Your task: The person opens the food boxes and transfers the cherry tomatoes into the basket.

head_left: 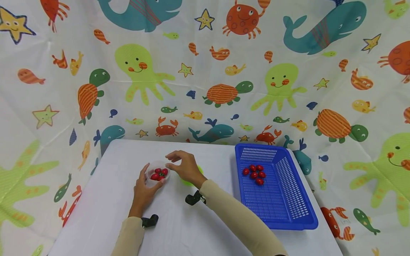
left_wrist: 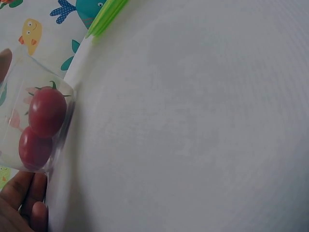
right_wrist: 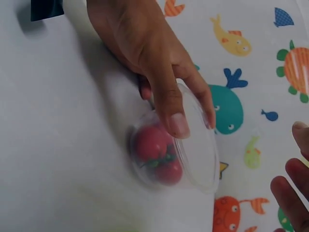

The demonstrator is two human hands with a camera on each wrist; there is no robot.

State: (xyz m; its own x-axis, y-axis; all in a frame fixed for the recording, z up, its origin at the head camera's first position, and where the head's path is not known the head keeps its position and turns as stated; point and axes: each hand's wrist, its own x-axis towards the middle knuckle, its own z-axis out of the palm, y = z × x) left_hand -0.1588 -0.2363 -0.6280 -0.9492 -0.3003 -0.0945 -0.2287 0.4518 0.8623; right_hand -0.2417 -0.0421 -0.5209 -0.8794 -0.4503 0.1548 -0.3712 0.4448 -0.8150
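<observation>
A small clear round container (head_left: pixel 157 164) with several red tomatoes (head_left: pixel 155 176) inside is gripped around its side by my left hand (head_left: pixel 142 193). Both the left hand (right_wrist: pixel 166 72) on the rim and the container (right_wrist: pixel 200 145) show in the right wrist view. Just right of the container, my right hand (head_left: pixel 189 169) is raised with loosely bent fingers, holding nothing. Its fingers (right_wrist: pixel 292 193) stand apart from the container at that view's right edge. In the left wrist view, red tomatoes (left_wrist: pixel 47 111) show through the wall above the left hand's fingers (left_wrist: pixel 24 198).
A blue basket (head_left: pixel 272 204) stands on the right of the white table (head_left: pixel 192 231), with several red tomatoes (head_left: pixel 253 175) in its far left part. A bright green object (head_left: pixel 200 169) lies partly hidden behind the right hand. A patterned curtain (head_left: pixel 205 117) hangs behind the table.
</observation>
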